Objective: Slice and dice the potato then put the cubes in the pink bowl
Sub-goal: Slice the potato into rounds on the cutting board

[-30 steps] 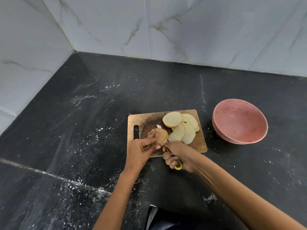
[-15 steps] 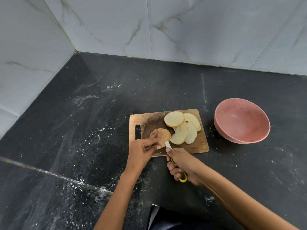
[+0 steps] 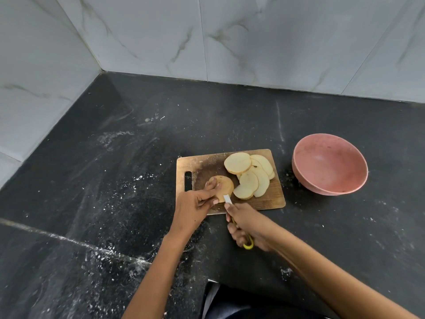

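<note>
A: What's in the pink bowl (image 3: 330, 167)?
B: Nothing visible; it sits on the counter (image 3: 115, 171), right of the cutting board (image 3: 271, 199).
A: And the potato?
B: Slices (image 3: 248, 176) overlap at the board's right end. The left hand (image 3: 190, 208) pinches the last potato piece (image 3: 224, 186) near the board's front edge.
A: The other?
B: The right hand (image 3: 247, 226) has its fingers clenched round the yellow-handled knife (image 3: 227, 199), blade touching that piece.

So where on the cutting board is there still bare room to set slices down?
The far-left strip of the cutting board, between the handle slot and the potato slices, is bare. The right half is crowded with slices; the near edge holds the potato end and both hands.
</note>
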Available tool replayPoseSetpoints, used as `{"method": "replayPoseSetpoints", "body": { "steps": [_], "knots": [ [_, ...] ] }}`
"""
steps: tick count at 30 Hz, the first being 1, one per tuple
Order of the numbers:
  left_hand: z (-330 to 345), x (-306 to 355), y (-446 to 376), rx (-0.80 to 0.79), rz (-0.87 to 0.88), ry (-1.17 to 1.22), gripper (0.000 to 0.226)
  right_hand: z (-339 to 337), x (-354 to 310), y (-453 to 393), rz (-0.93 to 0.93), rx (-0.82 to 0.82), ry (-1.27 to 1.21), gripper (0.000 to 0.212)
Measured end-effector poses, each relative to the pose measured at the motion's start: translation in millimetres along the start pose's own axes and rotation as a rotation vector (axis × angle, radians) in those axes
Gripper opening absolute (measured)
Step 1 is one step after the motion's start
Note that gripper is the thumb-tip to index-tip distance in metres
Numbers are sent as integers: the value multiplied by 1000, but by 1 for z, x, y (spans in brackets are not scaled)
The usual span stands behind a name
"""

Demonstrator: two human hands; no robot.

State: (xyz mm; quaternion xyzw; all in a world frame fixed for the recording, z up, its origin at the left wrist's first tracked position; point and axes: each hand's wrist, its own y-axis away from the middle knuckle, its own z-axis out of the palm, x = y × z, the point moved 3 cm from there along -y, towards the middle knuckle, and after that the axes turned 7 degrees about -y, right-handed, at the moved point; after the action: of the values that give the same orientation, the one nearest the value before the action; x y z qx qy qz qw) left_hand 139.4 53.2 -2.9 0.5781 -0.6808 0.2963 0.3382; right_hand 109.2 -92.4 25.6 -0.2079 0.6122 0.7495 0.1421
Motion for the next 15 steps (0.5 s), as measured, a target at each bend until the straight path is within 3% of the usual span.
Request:
{"method": "replayPoseSetpoints", "body": {
  "steps": [15],
  "knots": [
    [1,0,4,101,11,-25,42,5,1,-1,-117,66,130,33]
  ]
}}
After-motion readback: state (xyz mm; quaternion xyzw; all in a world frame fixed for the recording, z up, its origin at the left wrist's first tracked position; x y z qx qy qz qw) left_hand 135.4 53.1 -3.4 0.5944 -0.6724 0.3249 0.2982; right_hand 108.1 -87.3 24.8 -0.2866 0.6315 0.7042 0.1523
